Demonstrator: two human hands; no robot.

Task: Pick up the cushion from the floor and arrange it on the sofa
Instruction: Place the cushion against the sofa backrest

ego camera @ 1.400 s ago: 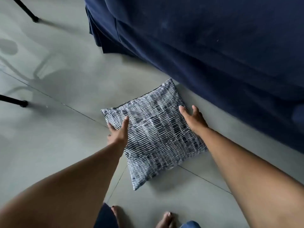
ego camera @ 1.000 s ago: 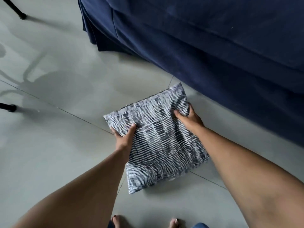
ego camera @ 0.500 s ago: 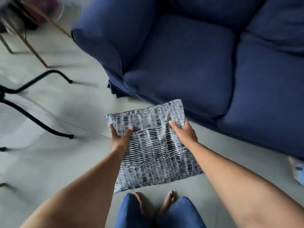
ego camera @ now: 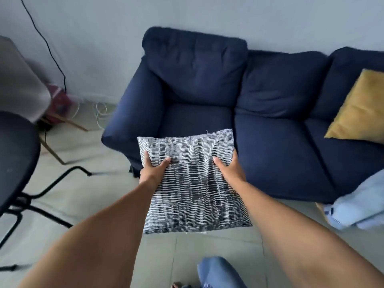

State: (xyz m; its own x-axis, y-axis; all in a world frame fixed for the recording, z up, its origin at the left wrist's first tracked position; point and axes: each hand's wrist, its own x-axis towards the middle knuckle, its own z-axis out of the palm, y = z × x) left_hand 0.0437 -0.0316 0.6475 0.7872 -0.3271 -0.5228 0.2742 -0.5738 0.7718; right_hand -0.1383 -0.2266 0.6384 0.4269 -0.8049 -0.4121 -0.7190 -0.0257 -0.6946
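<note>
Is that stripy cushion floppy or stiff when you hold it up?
Probably soft yet springy: the stripy cushion dents under the left hand and right hand, yet keeps its square shape. Likely light, since it's gripped only at the sides.

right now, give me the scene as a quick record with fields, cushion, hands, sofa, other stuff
cushion: patterned cushion, off the floor, held in front of the sofa's left seat
left hand: left hand grips the cushion's left edge
right hand: right hand grips its right edge
sofa: navy sofa, left seat bare
on sofa: yellow cushion at the right end
nearby: black chair on the left, light blue cloth at right
</note>
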